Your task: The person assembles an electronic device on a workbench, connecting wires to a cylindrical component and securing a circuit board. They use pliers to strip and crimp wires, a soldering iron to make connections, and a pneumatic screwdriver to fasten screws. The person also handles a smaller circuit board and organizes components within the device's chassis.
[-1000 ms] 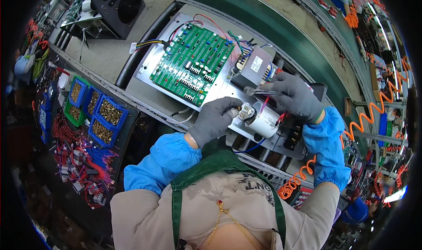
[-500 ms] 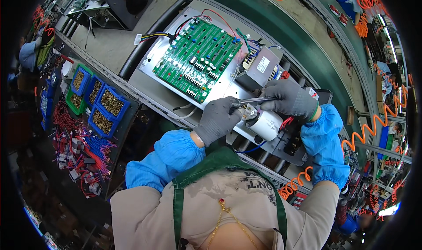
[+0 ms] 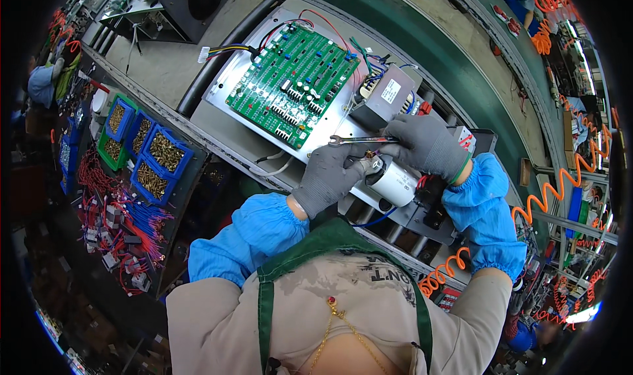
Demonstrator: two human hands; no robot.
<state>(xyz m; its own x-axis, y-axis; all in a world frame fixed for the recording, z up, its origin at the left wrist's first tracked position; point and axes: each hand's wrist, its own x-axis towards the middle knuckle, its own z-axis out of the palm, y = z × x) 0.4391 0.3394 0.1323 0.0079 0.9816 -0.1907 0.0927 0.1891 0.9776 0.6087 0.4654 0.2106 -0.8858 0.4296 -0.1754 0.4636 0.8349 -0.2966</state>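
Matt grey knit on the left glove (image 3: 328, 179) and the right glove (image 3: 428, 144). Shines like polished metal all along the wrench (image 3: 362, 140). Smooth, pale casing on the cylinder (image 3: 394, 184), with a soft sheen; hard to tell whether metal or plastic. Bright, smooth bare metal across the plate (image 3: 335, 121), with a glossy green coating over the circuit board (image 3: 290, 85). Looks like dull grey metal on the block (image 3: 372, 114), with smooth white paper for the label (image 3: 390, 91). Shiny moulded plastic in the blue bin (image 3: 183, 176), with brassy metal in the small parts (image 3: 165, 156). Thin, crinkled, faintly shiny material in the blue sleeves (image 3: 267, 226). Matt cloth in the green apron (image 3: 266, 315) and beige shirt (image 3: 211, 309). Glossy orange plastic on the coiled hose (image 3: 554, 184).
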